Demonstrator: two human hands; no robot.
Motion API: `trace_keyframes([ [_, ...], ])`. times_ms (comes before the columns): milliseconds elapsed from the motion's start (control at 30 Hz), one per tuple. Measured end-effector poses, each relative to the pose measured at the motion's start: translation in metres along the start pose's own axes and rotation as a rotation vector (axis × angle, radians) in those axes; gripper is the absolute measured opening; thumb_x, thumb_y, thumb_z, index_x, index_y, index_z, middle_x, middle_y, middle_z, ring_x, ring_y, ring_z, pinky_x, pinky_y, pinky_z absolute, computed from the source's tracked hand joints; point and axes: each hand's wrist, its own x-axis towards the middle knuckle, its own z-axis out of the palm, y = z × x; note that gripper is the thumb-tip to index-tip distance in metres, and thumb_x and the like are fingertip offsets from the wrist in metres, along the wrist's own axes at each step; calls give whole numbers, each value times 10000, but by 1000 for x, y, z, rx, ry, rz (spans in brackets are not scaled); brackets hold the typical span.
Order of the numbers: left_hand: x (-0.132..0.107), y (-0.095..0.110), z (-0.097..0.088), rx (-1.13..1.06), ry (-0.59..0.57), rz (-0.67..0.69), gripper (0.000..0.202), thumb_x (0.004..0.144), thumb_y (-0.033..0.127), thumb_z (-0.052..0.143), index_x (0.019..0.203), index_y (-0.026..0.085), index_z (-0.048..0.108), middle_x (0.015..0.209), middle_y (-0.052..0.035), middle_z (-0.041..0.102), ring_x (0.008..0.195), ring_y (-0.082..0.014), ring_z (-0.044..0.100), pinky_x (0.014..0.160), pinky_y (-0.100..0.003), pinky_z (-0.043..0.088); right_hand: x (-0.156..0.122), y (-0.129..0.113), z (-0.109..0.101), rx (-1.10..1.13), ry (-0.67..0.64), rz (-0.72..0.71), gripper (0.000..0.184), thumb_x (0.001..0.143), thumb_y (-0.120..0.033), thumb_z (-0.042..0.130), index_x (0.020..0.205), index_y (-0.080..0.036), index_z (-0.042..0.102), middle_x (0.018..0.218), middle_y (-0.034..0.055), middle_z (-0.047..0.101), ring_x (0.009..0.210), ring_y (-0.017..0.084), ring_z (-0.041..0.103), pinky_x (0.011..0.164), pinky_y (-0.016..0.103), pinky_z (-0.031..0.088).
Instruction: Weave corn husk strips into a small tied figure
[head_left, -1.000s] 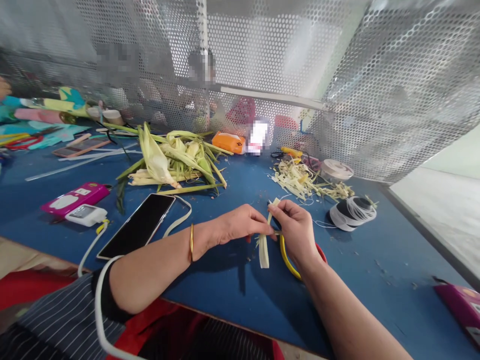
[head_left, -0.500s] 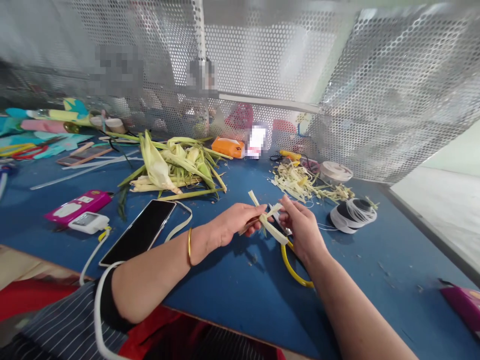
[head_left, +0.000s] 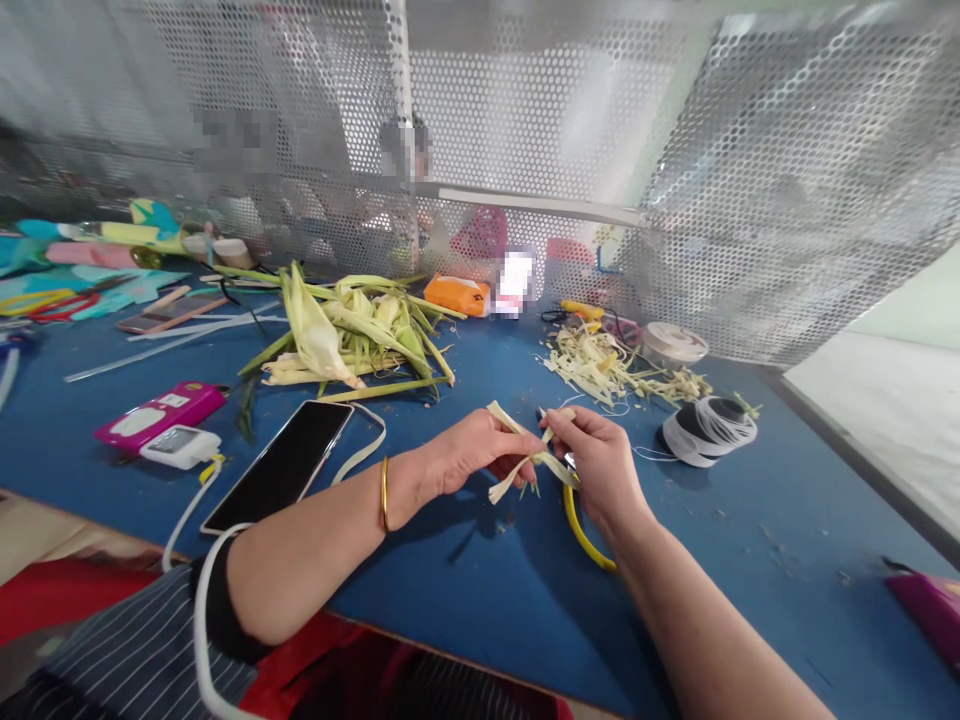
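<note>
Pale corn husk strips (head_left: 510, 484) cross one another between my two hands, above the blue table. My left hand (head_left: 480, 448) pinches them near the crossing, its fingers closed. With thumb and forefinger, my right hand (head_left: 596, 455) grips the upper right end of a strip. Yellow-handled scissors (head_left: 581, 535) show beneath the right hand; their blades are mostly hidden, and I cannot tell whether the hand touches them. A spool of white thread (head_left: 709, 432) stands to the right, with loose thread trailing toward the right hand.
A heap of green corn husks (head_left: 360, 330) lies at the back left. Husk scraps (head_left: 592, 358) are piled behind my right hand. A black-screened phone (head_left: 281, 465) and a magenta device (head_left: 161, 412) lie left. A perforated metal screen (head_left: 525, 110) borders the table's back.
The husk strips have turned, and one end now points down to the left. My left hand has shifted its pinch toward the crossing. My right hand has moved slightly left and grips the strip's end.
</note>
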Motion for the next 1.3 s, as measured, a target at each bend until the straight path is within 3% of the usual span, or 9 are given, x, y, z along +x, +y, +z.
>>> trace_keyframes([
  [100, 1, 0, -1, -108, 35, -18, 341, 683, 454, 766, 691, 119, 705, 651, -76, 698, 576, -154, 630, 595, -266, 477, 2, 0, -5, -195, 55, -79, 313, 767, -483, 649, 735, -173, 680, 562, -23, 542, 529, 128, 462, 527, 263, 346],
  [233, 4, -1, -7, -248, 130, 39, 371, 657, 432, 813, 864, 137, 727, 808, -82, 742, 701, -168, 676, 704, -289, 513, -5, -9, -9, -561, 268, -432, 268, 845, -452, 589, 826, -194, 659, 798, 32, 643, 729, 174, 562, 635, 276, 392],
  [300, 6, -1, -9, -278, 176, 101, 347, 638, 365, 830, 881, 138, 732, 845, -74, 745, 754, -170, 679, 753, -295, 518, -12, -11, -6, -647, 198, -476, 330, 887, -462, 548, 701, -200, 624, 723, 17, 622, 684, 161, 548, 624, 266, 376],
  [467, 8, 0, -6, -341, 234, 167, 246, 598, 251, 838, 776, 124, 724, 791, -60, 734, 732, -160, 654, 759, -301, 523, -22, -4, 8, -643, -115, -357, 381, 901, -425, 545, 595, -199, 547, 616, -16, 586, 573, 131, 509, 571, 244, 346],
  [633, 7, 1, -3, -431, 252, 176, 231, 579, 174, 835, 775, 119, 726, 732, -48, 723, 691, -171, 659, 743, -325, 536, -22, -6, 8, -607, -178, -428, 341, 928, -309, 493, 611, -196, 545, 621, -22, 537, 592, 126, 495, 596, 246, 338],
  [1000, 5, 6, -2, -451, 348, 102, 243, 572, 111, 802, 796, 101, 709, 698, -59, 715, 652, -160, 657, 693, -289, 529, -26, -7, 10, -630, -226, -478, 334, 939, -279, 498, 617, -199, 539, 614, -26, 516, 594, 127, 491, 592, 242, 359],
  [1067, 6, 7, -6, -438, 361, 100, 233, 596, 127, 786, 812, 114, 701, 708, -58, 717, 654, -158, 659, 682, -281, 525, -25, -8, 7, -737, -193, -572, 338, 973, -287, 449, 667, -206, 564, 653, -8, 562, 627, 143, 528, 632, 259, 373],
  [1200, 5, 9, -17, -392, 303, 31, 207, 635, 165, 750, 831, 135, 693, 653, -32, 684, 606, -148, 643, 653, -281, 517, -17, -10, -3, -986, 88, -777, 250, 992, -322, 412, 985, -204, 633, 934, 80, 662, 836, 225, 603, 760, 331, 406],
  [1300, 5, 9, -19, -333, 225, -3, 191, 637, 201, 736, 811, 130, 705, 617, -21, 643, 590, -145, 618, 619, -279, 507, -9, -6, -7, -1118, 77, -870, 269, 977, -365, 457, 1116, -189, 605, 1032, 107, 672, 968, 268, 608, 889, 390, 391],
])
